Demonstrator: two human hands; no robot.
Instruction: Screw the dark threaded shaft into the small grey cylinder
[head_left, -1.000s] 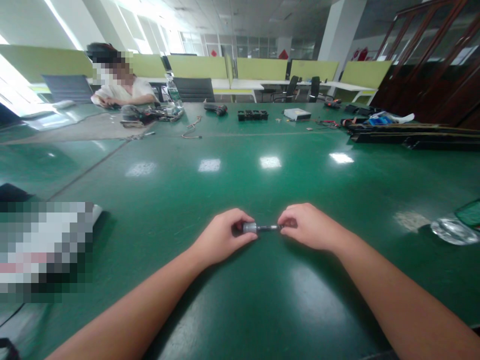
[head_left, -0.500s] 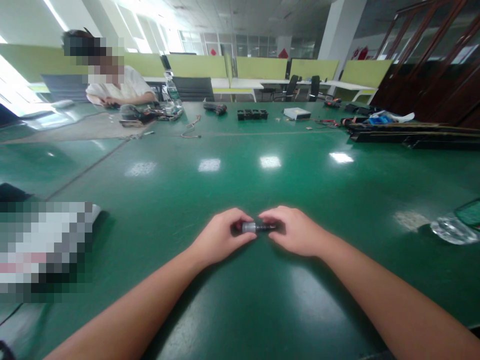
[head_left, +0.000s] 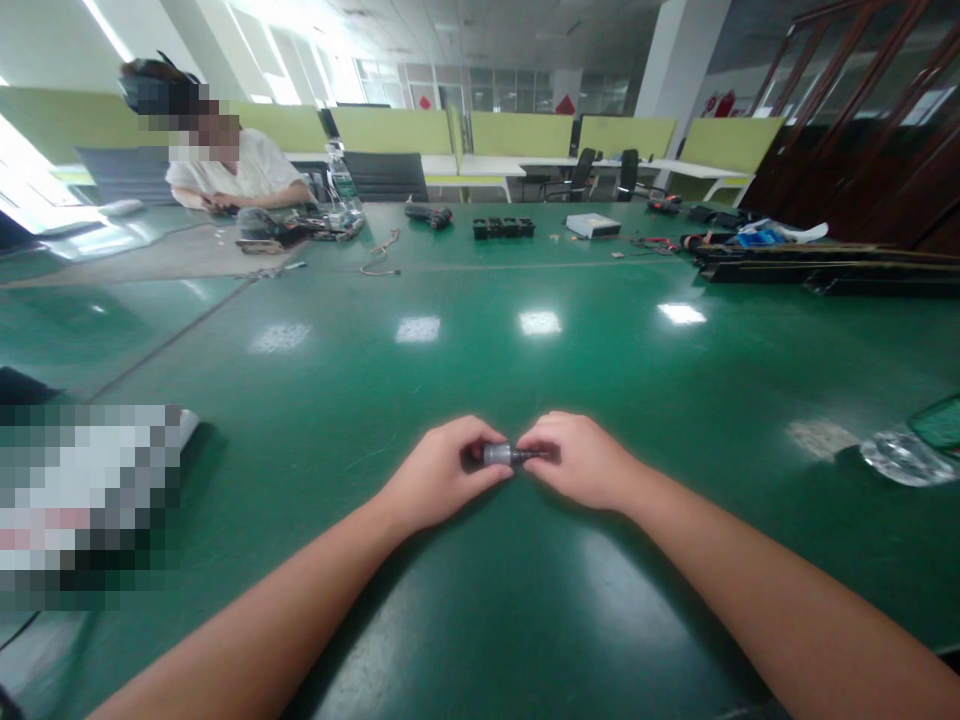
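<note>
A small grey-and-black cylinder (head_left: 497, 455) lies sideways between my hands, low over the green tabletop; its exact kind is not clear. My left hand (head_left: 450, 468) is closed, with thumb and fingers pinching the thicker grey part from the left. From the other side my right hand (head_left: 576, 458) closes its fingertips on the narrower dark end, hiding much of it. The fingertips of both hands are only a short gap apart.
A blurred pale object (head_left: 82, 490) sits at the left, and a clear bottle (head_left: 904, 458) lies at the right edge. Across the green table (head_left: 480, 350) are a black box-like part (head_left: 503, 228), a white box (head_left: 592, 226) and dark bars (head_left: 825, 268). A person (head_left: 232, 180) sits at the far left.
My right hand's fingers have come together and moved slightly left, closing on the dark end of the cylinder. My left hand keeps its pinch in about the same place.
</note>
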